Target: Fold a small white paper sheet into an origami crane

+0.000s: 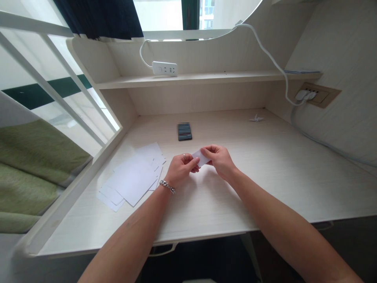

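Note:
A small piece of white paper (202, 158) is held between my two hands, above the middle of the desk. My left hand (182, 168) pinches its left edge with thumb and fingers; a ring and a chain bracelet show on that side. My right hand (219, 159) grips the upper right part, the thumb lying on top. Some of the fingers behind the paper are hidden. To the left of my left hand lies a loose pile of white paper sheets (135, 175). Just beyond my hands rests a dark phone-like object (184, 131), partly blurred.
A small folded white paper figure (256, 118) sits at the back right of the desk (279, 169). On the shelf (203, 78) stands a white power strip (164, 68). A white cable (272, 59) runs to the wall socket (319, 95). Railings line the left side.

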A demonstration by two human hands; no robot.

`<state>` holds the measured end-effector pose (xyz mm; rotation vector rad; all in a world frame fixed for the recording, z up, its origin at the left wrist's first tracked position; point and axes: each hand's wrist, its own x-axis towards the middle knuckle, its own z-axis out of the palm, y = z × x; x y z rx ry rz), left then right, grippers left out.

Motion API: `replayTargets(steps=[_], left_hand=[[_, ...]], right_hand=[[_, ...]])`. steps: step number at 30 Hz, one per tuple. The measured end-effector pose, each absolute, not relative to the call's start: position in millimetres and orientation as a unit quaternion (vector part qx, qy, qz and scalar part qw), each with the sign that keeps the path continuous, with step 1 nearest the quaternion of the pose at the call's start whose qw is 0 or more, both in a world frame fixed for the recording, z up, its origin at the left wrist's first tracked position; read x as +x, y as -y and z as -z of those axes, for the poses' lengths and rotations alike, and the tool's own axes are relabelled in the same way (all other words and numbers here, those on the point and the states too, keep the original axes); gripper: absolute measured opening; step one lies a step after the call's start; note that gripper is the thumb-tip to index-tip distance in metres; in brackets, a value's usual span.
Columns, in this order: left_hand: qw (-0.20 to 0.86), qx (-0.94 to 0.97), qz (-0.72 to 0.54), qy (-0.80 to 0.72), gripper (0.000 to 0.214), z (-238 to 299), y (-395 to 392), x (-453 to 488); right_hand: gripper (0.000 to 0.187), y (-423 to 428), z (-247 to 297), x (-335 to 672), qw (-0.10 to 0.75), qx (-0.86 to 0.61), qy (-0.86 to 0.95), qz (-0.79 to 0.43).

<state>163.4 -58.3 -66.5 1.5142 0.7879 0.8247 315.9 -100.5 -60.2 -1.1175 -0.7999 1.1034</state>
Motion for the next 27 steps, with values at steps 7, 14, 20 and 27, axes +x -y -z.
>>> replayTargets(steps=[7,14,20,27], left_hand=[[0.617,0.574,-0.4,-0.361,0.037,67,51,160],[0.639,0.565,-0.406,-0.327,0.039,68,53,161],[0.547,0.641,-0.466,-0.268,0.051,65,51,156],[0.519,0.653,-0.453,-0.315,0.028,70,46,156]], right_hand=[[0.037,102,61,318,0.581,-0.492,0.407,-0.504],[0.033,101,61,318,0.592,-0.493,0.382,-0.511],[0.026,104,57,322,0.566,-0.437,0.318,-0.623],[0.012,107,59,322,0.466,-0.458,0.387,-0.651]])
